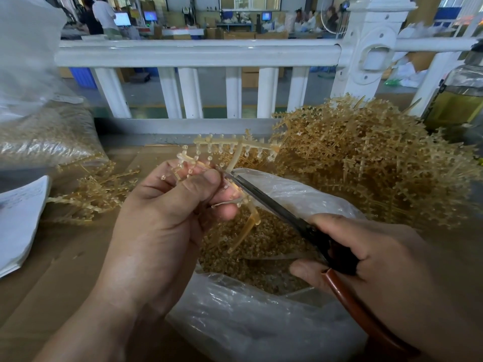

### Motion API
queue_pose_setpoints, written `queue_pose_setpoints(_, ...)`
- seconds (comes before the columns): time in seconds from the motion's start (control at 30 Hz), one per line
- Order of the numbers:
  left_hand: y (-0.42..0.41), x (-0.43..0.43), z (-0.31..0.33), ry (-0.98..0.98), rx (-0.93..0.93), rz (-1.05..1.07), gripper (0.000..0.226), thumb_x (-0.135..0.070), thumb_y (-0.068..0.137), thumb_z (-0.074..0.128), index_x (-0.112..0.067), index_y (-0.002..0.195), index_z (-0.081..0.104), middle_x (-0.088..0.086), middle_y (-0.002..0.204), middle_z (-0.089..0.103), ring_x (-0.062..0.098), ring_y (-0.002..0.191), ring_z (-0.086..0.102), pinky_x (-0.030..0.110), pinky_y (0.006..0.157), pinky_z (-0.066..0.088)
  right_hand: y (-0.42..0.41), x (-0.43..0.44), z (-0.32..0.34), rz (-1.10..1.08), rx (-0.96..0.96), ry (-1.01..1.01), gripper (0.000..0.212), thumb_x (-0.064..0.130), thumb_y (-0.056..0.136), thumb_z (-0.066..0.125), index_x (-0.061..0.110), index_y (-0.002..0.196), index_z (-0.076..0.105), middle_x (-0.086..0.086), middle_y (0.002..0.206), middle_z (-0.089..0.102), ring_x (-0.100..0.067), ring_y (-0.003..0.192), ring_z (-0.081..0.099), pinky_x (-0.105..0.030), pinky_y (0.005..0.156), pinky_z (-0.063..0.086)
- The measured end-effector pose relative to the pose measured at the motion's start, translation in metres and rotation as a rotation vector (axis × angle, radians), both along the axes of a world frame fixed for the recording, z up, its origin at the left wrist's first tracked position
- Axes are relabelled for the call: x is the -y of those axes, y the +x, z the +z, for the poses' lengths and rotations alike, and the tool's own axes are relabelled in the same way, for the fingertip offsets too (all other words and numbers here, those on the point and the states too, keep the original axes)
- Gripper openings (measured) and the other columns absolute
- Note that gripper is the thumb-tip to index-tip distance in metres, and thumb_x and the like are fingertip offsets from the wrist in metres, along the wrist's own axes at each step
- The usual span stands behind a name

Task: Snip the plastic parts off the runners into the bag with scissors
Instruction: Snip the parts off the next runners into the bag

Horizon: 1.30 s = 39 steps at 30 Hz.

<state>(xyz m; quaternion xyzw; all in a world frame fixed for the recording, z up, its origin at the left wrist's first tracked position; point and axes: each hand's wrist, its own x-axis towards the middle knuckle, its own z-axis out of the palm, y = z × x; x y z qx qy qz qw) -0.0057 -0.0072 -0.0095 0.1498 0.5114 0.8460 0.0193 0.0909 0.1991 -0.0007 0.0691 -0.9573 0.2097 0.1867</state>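
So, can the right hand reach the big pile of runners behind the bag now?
Probably yes: the runner pile lies open just beyond the bag, but the right hand holds the scissors.

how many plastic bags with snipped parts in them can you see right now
2. One open bag sits under the hands, in front of the person, with loose parts inside. A second, fuller bag lies at the far left by the railing. Others may be hidden out of frame.
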Motion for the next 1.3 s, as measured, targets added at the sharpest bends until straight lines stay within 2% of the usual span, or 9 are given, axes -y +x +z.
queue_pose_setpoints(0.13, 0.000, 0.001, 0.001, 0.013, -0.006, 0.002, 0.006, -0.019, 0.073, 0.077, -0.018, 0.076, 0.072, 0.005, 0.075, 0.071, 0.017, 0.068, 0.071, 0.025, 0.059, 0.057, -0.001, -0.001, 0.003, 0.010, 0.043, -0.027, 0.048, 0.078, 0.072, 0.050, 0.035, 0.090, 0.062, 0.015, 0.075, 0.059, 0.001, 0.066, 0.058, -0.018, 0.062, 0.046)
queue_pose_setpoints(0.23, 0.000, 0.001, 0.000, 0.013, -0.003, 0.009, 0.005, -0.019, 0.074, 0.077, -0.019, 0.077, 0.072, 0.006, 0.077, 0.070, 0.017, 0.069, 0.070, 0.024, 0.059, 0.056, -0.001, -0.001, 0.004, 0.004, 0.052, 0.000, 0.046, 0.078, 0.073, 0.049, 0.038, 0.092, 0.061, 0.017, 0.069, 0.057, 0.002, 0.066, 0.057, -0.017, 0.059, 0.046)
queue_pose_setpoints(0.33, -0.001, 0.000, -0.001, 0.005, 0.003, 0.034, 0.007, -0.021, 0.072, 0.077, -0.019, 0.076, 0.073, 0.007, 0.077, 0.071, 0.017, 0.068, 0.070, 0.025, 0.058, 0.056, 0.000, 0.000, 0.008, -0.020, 0.078, 0.040, 0.046, 0.081, 0.074, 0.045, 0.042, 0.095, 0.059, 0.021, 0.065, 0.054, 0.002, 0.063, 0.055, -0.018, 0.042, 0.043)
queue_pose_setpoints(0.37, -0.001, -0.001, -0.001, 0.001, 0.002, 0.036, 0.007, -0.021, 0.072, 0.077, -0.019, 0.076, 0.073, 0.007, 0.077, 0.071, 0.017, 0.068, 0.070, 0.025, 0.058, 0.056, 0.000, 0.000, 0.008, -0.023, 0.084, 0.045, 0.047, 0.082, 0.074, 0.044, 0.042, 0.096, 0.058, 0.022, 0.064, 0.053, 0.002, 0.062, 0.055, -0.019, 0.041, 0.044)
queue_pose_setpoints(0.57, -0.001, -0.001, -0.001, 0.003, 0.014, 0.031, 0.003, -0.020, 0.074, 0.077, -0.021, 0.073, 0.074, 0.004, 0.073, 0.070, 0.016, 0.066, 0.070, 0.024, 0.057, 0.055, 0.000, 0.001, 0.009, -0.034, 0.083, 0.050, 0.047, 0.081, 0.074, 0.044, 0.042, 0.093, 0.061, 0.023, 0.061, 0.052, 0.001, 0.061, 0.056, -0.019, 0.045, 0.045)
queue_pose_setpoints(0.7, -0.002, -0.001, -0.001, 0.007, 0.088, 0.027, 0.008, -0.016, 0.077, 0.073, -0.019, 0.070, 0.074, 0.006, 0.069, 0.068, 0.015, 0.061, 0.067, 0.023, 0.053, 0.054, 0.000, 0.002, 0.009, -0.032, 0.078, 0.054, 0.049, 0.081, 0.076, 0.043, 0.042, 0.097, 0.062, 0.024, 0.063, 0.054, 0.000, 0.063, 0.056, -0.021, 0.047, 0.047)
queue_pose_setpoints(0.83, -0.004, 0.000, -0.001, 0.006, 0.132, 0.010, 0.008, -0.017, 0.076, 0.071, -0.017, 0.068, 0.073, 0.009, 0.068, 0.066, 0.017, 0.056, 0.065, 0.024, 0.053, 0.055, -0.001, 0.002, 0.010, -0.040, 0.096, 0.076, 0.047, 0.079, 0.075, 0.043, 0.044, 0.100, 0.062, 0.027, 0.065, 0.053, 0.001, 0.059, 0.055, -0.018, 0.042, 0.046)
queue_pose_setpoints(0.97, -0.006, 0.004, -0.003, -0.021, 0.114, -0.016, 0.008, -0.023, 0.069, 0.079, -0.017, 0.071, 0.074, 0.009, 0.071, 0.068, 0.018, 0.058, 0.065, 0.025, 0.054, 0.055, 0.000, 0.002, 0.010, -0.034, 0.117, 0.067, 0.048, 0.081, 0.075, 0.042, 0.043, 0.097, 0.061, 0.025, 0.063, 0.051, 0.000, 0.059, 0.055, -0.019, 0.042, 0.045)
queue_pose_setpoints(1.3, -0.006, 0.004, -0.004, -0.024, 0.079, -0.004, 0.012, -0.024, 0.066, 0.081, -0.019, 0.072, 0.072, 0.011, 0.073, 0.069, 0.018, 0.057, 0.065, 0.023, 0.052, 0.053, -0.001, 0.001, 0.011, -0.040, 0.095, 0.083, 0.049, 0.081, 0.075, 0.043, 0.042, 0.099, 0.061, 0.026, 0.064, 0.053, 0.000, 0.058, 0.056, -0.020, 0.041, 0.046)
